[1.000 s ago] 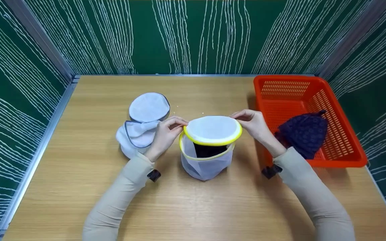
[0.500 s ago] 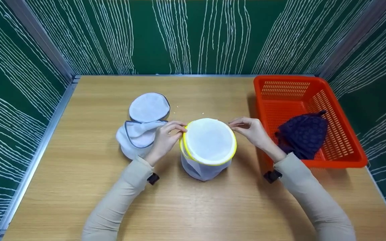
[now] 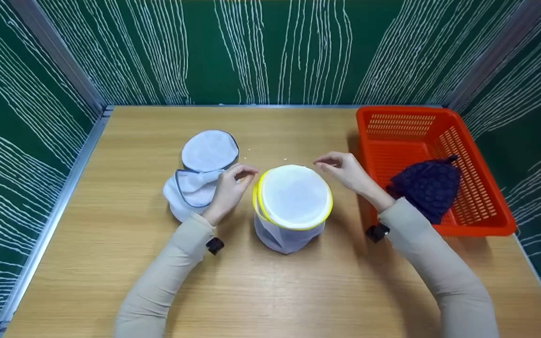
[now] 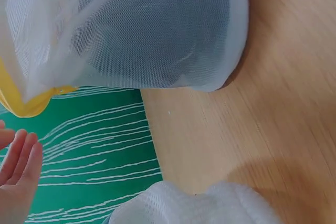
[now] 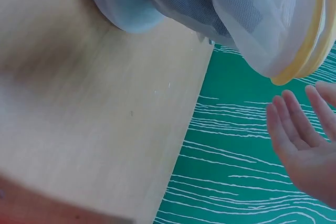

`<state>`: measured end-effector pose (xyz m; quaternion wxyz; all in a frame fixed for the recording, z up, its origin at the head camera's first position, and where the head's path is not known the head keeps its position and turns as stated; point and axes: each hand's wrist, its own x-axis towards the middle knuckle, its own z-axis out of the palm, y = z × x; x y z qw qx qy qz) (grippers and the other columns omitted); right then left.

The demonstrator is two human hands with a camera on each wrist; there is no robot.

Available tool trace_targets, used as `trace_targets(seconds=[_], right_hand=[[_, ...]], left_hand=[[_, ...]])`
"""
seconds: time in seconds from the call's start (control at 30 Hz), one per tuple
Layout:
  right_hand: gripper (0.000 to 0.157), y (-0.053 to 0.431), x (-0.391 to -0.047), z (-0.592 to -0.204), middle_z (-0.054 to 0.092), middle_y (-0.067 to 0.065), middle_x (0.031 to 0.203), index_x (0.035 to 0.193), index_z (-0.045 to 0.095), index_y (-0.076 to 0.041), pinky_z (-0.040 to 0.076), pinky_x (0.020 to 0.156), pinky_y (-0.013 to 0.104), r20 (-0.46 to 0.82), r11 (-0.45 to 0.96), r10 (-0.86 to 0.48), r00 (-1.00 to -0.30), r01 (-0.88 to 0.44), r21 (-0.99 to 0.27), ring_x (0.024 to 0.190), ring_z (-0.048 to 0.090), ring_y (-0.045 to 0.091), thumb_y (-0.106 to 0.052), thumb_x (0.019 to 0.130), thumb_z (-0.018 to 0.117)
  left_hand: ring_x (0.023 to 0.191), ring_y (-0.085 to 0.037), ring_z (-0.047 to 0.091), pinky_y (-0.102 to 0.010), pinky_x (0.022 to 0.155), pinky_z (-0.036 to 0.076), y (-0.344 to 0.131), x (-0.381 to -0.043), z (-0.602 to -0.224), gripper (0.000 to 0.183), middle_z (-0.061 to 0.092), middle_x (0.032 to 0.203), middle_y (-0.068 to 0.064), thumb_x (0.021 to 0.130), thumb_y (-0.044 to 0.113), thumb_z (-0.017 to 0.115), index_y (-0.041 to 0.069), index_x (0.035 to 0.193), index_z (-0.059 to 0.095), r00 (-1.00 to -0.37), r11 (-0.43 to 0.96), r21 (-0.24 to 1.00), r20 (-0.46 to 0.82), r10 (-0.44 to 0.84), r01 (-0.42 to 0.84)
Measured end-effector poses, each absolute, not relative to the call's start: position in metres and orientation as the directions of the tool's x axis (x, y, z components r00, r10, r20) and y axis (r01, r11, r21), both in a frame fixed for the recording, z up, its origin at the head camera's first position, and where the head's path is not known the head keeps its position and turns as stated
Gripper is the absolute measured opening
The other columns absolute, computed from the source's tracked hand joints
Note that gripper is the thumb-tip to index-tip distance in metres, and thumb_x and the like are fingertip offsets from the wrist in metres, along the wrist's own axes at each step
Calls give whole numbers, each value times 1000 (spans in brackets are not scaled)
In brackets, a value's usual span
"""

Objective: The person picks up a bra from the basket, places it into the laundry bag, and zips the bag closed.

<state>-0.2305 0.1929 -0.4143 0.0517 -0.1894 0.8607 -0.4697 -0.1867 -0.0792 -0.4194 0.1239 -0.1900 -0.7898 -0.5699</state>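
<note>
A white mesh laundry bag (image 3: 289, 238) with yellow trim stands upright in the middle of the table. Its round white lid (image 3: 296, 197) lies over the opening, set slightly to the right so part of the yellow rim shows at left. Dark cloth (image 4: 152, 30) shows through the mesh in the left wrist view. My left hand (image 3: 231, 190) hovers just left of the rim, fingers loosely bent and holding nothing. On the other side, my right hand (image 3: 345, 171) is a little away from the lid's far right edge, its fingers relaxed with nothing between them.
To the left sits a second white mesh bag (image 3: 188, 206) with dark blue trim, its round lid (image 3: 209, 151) folded back. At right stands a red plastic basket (image 3: 482, 188) holding a dark navy garment (image 3: 428, 188). Green walls with white lines border the table (image 3: 280, 295).
The raised yellow-trimmed lid has come down over the bag's opening. Both hands have let go of it and moved slightly outward from the rim.
</note>
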Motion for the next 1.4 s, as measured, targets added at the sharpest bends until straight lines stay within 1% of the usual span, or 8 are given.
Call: trace_targets(seconds=[0.17,0.33,0.43,0.67,0.83,1.0,1.2,1.4], right_hand=[[41,187,-251,-419,56,14,115,117,55,-2,44,88,40,-127,557,-456,-881,-171,-812,100,53,26,-32,88,52],[51,178,-262,-417,53,10,121,122,53,-10,41,92,40,-297,617,-487,-822,-83,-782,104,50,24,-46,85,52],[55,173,-264,-417,54,6,121,122,54,-15,40,93,37,-350,634,-482,-803,-44,-772,104,51,22,-51,81,54],[48,168,-264,-415,59,2,113,120,56,-18,45,87,30,-395,618,-480,-783,18,-786,96,56,20,-46,80,58],[41,167,-264,-416,61,4,107,114,60,-14,48,81,28,-387,585,-485,-784,38,-810,89,57,20,-38,81,61],[36,166,-261,-418,63,6,103,108,63,-10,48,81,28,-347,560,-501,-792,9,-828,88,56,21,-32,79,65],[30,165,-247,-416,64,8,98,102,65,-5,47,83,29,-211,520,-511,-833,-104,-848,84,54,22,-23,78,67],[26,167,-234,-419,65,9,94,98,67,-4,49,80,32,-83,487,-518,-851,-213,-847,81,58,21,-21,77,68]], left_hand=[[88,-29,59,-27,79,48,-77,-209,-438,12,60,91,-21,82,-7,54,-11,92,60,-955,237,927,263,138,290],[90,-29,58,-27,79,49,-71,-223,-446,15,59,96,-25,84,-5,53,-12,96,58,-979,155,974,139,151,162],[92,-29,58,-27,80,49,-68,-228,-448,17,58,99,-26,85,-6,50,-13,99,58,-980,130,986,83,179,107],[99,-26,56,-28,82,48,-66,-235,-451,23,58,106,-22,88,-5,46,-11,107,56,-969,114,993,-12,249,17],[102,-21,55,-29,86,45,-65,-235,-451,26,57,112,-19,90,1,46,-8,112,55,-952,90,994,-86,293,-62],[102,-17,54,-31,89,43,-65,-232,-450,28,55,116,-19,90,5,47,-7,114,54,-930,35,989,-148,338,-145],[101,-19,55,-31,88,45,-67,-226,-447,29,50,118,-27,89,1,46,-13,114,49,-894,-49,991,-88,439,-121],[99,-20,57,-32,88,45,-67,-220,-442,31,52,116,-26,89,1,45,-14,116,47,-849,-65,994,-38,527,-85]])
